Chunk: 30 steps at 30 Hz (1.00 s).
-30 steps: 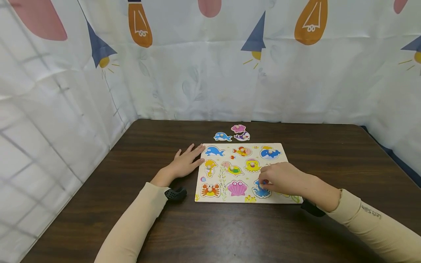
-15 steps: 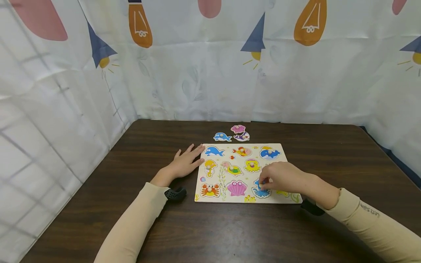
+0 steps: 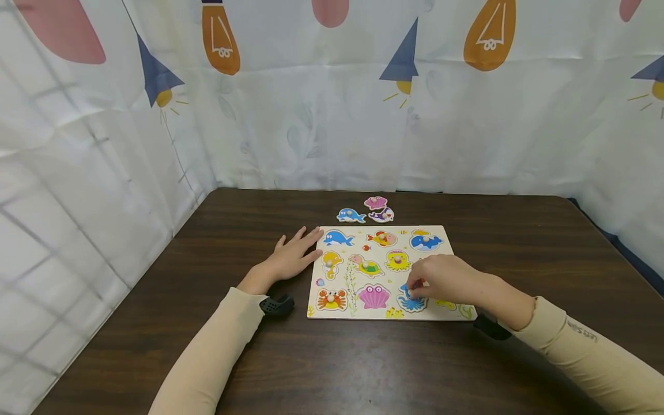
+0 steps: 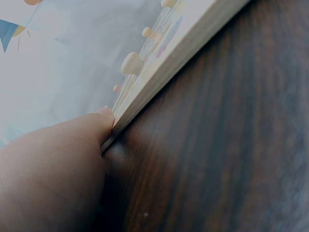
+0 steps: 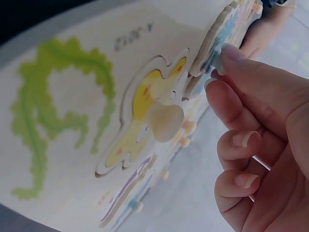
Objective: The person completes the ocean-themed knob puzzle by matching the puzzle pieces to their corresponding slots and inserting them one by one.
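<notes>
Blue piece (image 3: 412, 304): pinched between the thumb and forefinger of my right hand (image 3: 445, 279), by the board's near edge, right of its middle; whether fully seated, I cannot tell.
Left hand (image 3: 287, 259): relaxed, fingers spread, grasping nothing, touching the left edge of the board (image 3: 317, 315).
Handling: probably light, stiff wood, a little slick; I judge its knob, hidden by my fingers, the best hold, the thin arms being likeliest to chip.
Other knobbed pieces on the board: seven, one each of crab (image 3: 332, 301), seahorse (image 3: 332, 266), turtle (image 3: 366, 266), clownfish (image 3: 382, 238), whale (image 3: 426, 242), yellow octopus (image 3: 397, 261), yellow fish (image 5: 141, 99).
Bare pictures: two, a dolphin picture (image 3: 337, 238) at the far left corner, a shell picture (image 3: 373, 297) by the near edge.
Loose on the desk (image 3: 384, 369): three, beyond the board's far edge: dolphin (image 3: 346, 217), shell (image 3: 376, 203), purple whale (image 3: 382, 215).
Hidden: the board patch beneath my right hand.
</notes>
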### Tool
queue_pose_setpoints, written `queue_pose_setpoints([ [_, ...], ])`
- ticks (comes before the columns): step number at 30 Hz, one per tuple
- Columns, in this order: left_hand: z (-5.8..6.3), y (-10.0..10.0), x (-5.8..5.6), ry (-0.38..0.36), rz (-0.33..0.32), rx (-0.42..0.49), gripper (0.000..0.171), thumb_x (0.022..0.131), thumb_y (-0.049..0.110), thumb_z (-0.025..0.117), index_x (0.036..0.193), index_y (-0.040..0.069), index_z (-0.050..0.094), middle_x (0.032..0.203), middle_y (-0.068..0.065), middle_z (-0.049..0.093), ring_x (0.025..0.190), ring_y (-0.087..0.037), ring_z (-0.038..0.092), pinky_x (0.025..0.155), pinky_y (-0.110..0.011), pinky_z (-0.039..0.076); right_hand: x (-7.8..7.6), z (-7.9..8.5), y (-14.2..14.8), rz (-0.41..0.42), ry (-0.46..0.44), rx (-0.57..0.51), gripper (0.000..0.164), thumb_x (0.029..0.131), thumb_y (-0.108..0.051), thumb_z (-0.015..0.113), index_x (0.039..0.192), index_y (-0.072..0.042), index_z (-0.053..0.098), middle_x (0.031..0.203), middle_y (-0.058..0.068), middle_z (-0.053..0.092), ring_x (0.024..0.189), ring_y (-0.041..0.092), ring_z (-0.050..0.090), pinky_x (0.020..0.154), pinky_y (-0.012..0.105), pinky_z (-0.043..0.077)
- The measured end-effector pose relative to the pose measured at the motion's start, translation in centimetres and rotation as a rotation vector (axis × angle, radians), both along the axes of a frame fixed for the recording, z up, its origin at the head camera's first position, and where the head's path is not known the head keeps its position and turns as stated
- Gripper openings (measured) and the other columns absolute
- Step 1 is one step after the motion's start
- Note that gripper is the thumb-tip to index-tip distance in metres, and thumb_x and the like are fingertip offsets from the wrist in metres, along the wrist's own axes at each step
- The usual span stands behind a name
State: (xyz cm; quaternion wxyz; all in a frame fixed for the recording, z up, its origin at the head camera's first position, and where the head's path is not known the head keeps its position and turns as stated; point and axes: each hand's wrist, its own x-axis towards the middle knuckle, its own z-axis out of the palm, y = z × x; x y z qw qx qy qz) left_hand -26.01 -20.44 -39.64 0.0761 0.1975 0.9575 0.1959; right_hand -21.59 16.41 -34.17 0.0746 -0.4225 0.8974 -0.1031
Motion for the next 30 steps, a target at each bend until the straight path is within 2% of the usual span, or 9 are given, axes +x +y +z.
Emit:
queue_pose_setpoints([
  [18, -0.08, -0.03, -0.04, 0.003, -0.001, 0.003, 0.064, 0.110, 0.044, 0.043, 0.166, 0.019, 0.022, 0.171, -0.003, 0.016, 0.157, -0.032, 0.005, 0.117, -0.068, -0.001, 0.20, -0.14, -0.11, 0.021, 0.056, 0.024, 0.005, 0.088, -0.022, 0.083, 0.090, -0.019, 0.081, 0.080, -0.017, 0.065, 0.071, 0.000, 0.051, 0.066, 0.025, 0.049],
  [23, -0.04, -0.05, -0.01, 0.002, -0.001, 0.003, 0.064, 0.110, 0.045, 0.042, 0.166, 0.019, 0.022, 0.171, -0.003, 0.015, 0.157, -0.032, 0.005, 0.117, -0.068, -0.001, 0.22, -0.10, -0.17, -0.012, 0.022, 0.027, 0.006, 0.088, -0.023, 0.084, 0.092, -0.019, 0.082, 0.081, -0.017, 0.067, 0.071, 0.001, 0.052, 0.068, 0.026, 0.050],
  [30, -0.11, -0.08, 0.01, 0.005, -0.001, 0.006, 0.065, 0.110, 0.045, 0.042, 0.166, 0.020, 0.022, 0.171, -0.002, 0.015, 0.157, -0.032, 0.005, 0.117, -0.068, -0.002, -0.27, 0.25, -0.02, -0.044, -0.071, 0.044, 0.010, 0.089, -0.029, 0.082, 0.095, -0.020, 0.082, 0.081, -0.018, 0.065, 0.073, 0.002, 0.053, 0.068, 0.026, 0.048],
])
